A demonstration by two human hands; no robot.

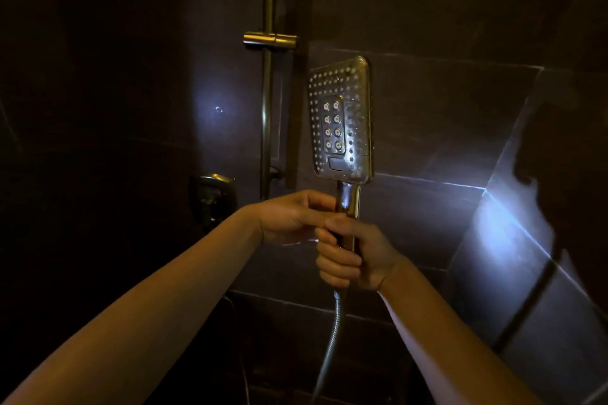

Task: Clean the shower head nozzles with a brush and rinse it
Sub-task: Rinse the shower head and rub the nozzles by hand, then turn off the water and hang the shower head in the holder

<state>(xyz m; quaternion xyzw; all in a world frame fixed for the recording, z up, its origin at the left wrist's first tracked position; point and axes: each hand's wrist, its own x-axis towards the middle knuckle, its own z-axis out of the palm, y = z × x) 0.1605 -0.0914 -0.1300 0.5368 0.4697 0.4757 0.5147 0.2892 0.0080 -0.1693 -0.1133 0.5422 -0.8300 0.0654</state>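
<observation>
A rectangular chrome shower head (340, 122) stands upright in the middle of the view, its nozzle face turned toward me and dotted with water drops. My right hand (348, 256) is wrapped around its handle. My left hand (292, 215) reaches in from the left and its fingers close on the handle just above the right hand. A metal hose (330, 342) hangs down from the handle's lower end. No brush is in view.
The shower is dim, with dark tiled walls. A vertical slide rail (267, 102) with a holder bracket (270, 39) runs behind the shower head. A round valve control (213, 197) sits on the wall to the left. A bright light patch (513, 233) falls on the right wall.
</observation>
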